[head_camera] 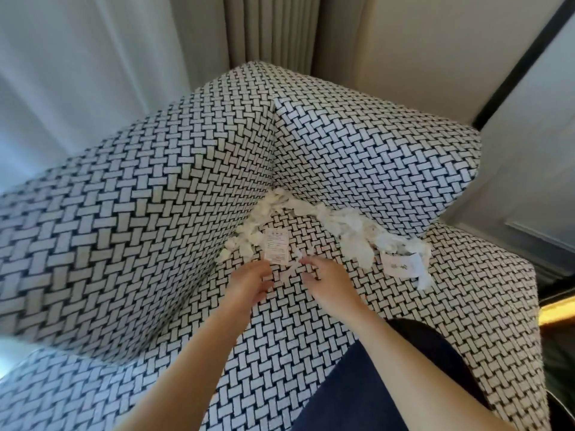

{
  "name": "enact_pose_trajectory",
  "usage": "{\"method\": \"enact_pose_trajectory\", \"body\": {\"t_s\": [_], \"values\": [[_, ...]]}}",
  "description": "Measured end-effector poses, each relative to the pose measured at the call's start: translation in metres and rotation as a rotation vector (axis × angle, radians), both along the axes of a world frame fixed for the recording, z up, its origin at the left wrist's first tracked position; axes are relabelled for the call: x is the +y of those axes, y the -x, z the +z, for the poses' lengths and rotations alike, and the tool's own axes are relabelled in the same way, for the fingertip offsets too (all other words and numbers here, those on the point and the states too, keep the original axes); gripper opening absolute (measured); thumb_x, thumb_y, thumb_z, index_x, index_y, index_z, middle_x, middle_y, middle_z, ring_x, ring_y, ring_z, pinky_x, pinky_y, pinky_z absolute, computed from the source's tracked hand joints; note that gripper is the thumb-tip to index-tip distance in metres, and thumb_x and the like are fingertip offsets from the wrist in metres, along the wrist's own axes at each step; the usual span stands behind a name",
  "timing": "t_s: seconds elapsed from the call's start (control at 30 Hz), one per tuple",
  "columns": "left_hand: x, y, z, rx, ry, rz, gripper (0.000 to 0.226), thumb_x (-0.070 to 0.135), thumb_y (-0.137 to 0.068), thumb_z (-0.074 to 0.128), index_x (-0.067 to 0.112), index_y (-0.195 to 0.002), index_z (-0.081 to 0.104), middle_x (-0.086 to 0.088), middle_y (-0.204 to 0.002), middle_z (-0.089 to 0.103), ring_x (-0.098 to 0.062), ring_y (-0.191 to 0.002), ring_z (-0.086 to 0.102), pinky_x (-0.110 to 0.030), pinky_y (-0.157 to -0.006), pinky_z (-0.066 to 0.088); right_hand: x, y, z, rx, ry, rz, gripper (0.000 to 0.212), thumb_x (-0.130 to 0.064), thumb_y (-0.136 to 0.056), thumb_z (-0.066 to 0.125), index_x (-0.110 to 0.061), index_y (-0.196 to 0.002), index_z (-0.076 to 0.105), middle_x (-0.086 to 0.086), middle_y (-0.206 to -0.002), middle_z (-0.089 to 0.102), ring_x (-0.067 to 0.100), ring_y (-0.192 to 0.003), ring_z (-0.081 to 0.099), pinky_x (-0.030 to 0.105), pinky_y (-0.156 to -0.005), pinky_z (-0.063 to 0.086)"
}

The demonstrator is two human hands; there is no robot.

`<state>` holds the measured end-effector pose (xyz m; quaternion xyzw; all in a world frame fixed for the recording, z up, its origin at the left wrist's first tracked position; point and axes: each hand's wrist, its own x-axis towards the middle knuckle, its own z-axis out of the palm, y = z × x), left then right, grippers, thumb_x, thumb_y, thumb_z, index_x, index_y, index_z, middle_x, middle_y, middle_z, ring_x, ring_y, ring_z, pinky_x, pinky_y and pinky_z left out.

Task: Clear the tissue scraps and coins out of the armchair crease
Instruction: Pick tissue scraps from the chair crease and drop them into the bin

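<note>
Left hand grip: our left hand (249, 283) hangs low over the seat cushion (289, 337), fingers loosely curled, with nothing visibly in it. Its fingertips stop just short of the printed slip (276, 248) at one o'clock.
Right hand grip: our right hand (326, 283) reaches forward, fingertips at a small white scrap (297, 260) at eleven o'clock. We cannot tell whether it is pinched or only touched.
Tissue scraps: the tissue scraps (348, 230) are heaped along the crease (208, 281) of the armchair (124, 213). One run goes from twelve o'clock of our hands towards ten, the other towards two.
Second slip: another paper slip (401, 264) lies among the scraps at three o'clock of the right hand.
Coins: we see none; they may sit under the tissue or deeper in the crease.
Step in hand: we judge this to be the first gathering, with nearly all the litter still in place.
Next move: we would pinch or rake the loose pieces together and lift them clear. After that, fingers need to go into the crease itself to feel for coins. The light scraps could scatter if swept too fast.
</note>
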<state>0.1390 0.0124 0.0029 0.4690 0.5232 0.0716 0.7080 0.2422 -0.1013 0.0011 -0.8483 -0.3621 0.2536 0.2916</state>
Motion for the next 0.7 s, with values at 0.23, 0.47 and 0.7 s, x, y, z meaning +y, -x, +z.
{"method": "enact_pose_trajectory", "body": {"t_s": [0.23,0.47,0.7], "values": [[0.005,0.015,-0.02,0.062,-0.018,0.068,0.015,0.018,-0.094,0.055,0.014,-0.106,0.061,-0.005,-0.106,0.065,-0.022,-0.099,0.063,-0.033,-0.091,0.05,0.007,-0.005,-0.036,-0.24,0.385,0.185,0.05,-0.052,-0.098,0.027,-0.049,-0.146,0.011,0.016,-0.158,-0.009,0.036,-0.143,-0.018,0.045,-0.116,-0.006],[0.003,0.016,-0.029,0.037,-0.025,0.042,0.019,0.01,-0.09,0.057,0.011,-0.108,0.063,-0.005,-0.098,0.066,-0.018,-0.094,0.061,-0.024,-0.082,0.048,0.013,-0.013,-0.048,-0.22,0.38,0.223,0.052,-0.05,-0.099,0.026,-0.041,-0.149,0.016,0.003,-0.16,-0.007,0.029,-0.145,-0.014,0.046,-0.116,-0.005],[0.006,0.004,-0.029,0.063,-0.064,0.075,0.02,0.018,-0.095,0.051,0.018,-0.111,0.062,0.006,-0.097,0.061,-0.013,-0.084,0.059,-0.027,-0.08,0.048,0.013,-0.009,-0.05,-0.159,0.216,0.166,0.056,-0.041,-0.098,0.041,-0.019,-0.148,0.031,-0.004,-0.158,0.017,0.016,-0.146,0.011,0.047,-0.118,0.01]]}}
